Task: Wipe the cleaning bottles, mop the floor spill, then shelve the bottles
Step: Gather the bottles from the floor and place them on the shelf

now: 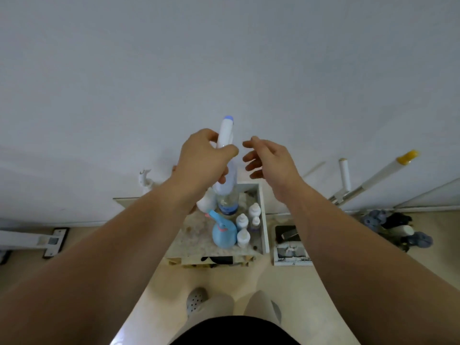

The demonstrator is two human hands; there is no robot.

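Observation:
My left hand (202, 155) grips a white spray bottle (225, 135) by its neck, held up above the low shelf unit (263, 215). The bottle's nozzle has a pale blue tip and points up toward the wall. My right hand (267, 158) hovers just right of the bottle with fingers loosely spread, holding nothing and apart from the bottle. Below on the shelf stand a light blue spray bottle (224, 232), a clear bottle with a blue label (227, 204) and several small white bottles (245, 227).
Mop handles (378, 176) lean on the white wall at the right, with a dark mop head (395, 230) on the floor. A small framed box (291, 247) sits right of the shelf. A white fixture (32, 239) lies at the left. My feet (196, 300) stand on the beige floor.

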